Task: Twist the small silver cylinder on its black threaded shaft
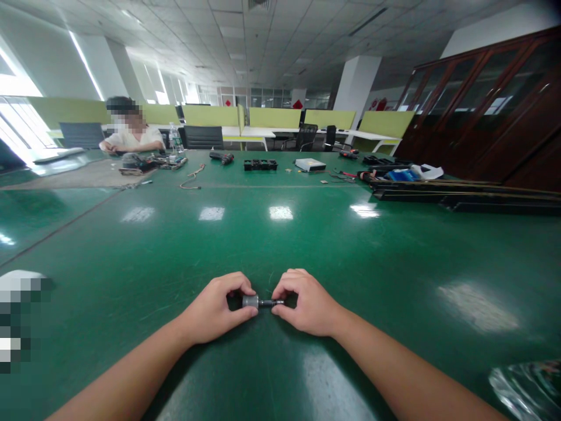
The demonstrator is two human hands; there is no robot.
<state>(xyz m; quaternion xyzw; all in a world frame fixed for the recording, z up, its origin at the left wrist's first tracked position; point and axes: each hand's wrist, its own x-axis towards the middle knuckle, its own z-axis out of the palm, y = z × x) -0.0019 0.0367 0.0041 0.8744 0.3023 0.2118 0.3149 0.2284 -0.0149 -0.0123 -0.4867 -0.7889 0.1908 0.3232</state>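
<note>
Between my two hands lies a small metal part, a grey cylinder with a thin dark shank, set level just over or on the green tabletop. I cannot tell its exact kind; it resembles a socket bit. My left hand pinches the wide cylinder end with thumb and forefinger. At the other side, thumb and forefinger of my right hand close around the narrow tip of the shank. The middle of the shank shows bare between the hands.
Across the green table lie a cordless drill, a black plastic part, a white box and a cord. Long black strips lie right. A person sits far left. A clear plastic object is near right.
</note>
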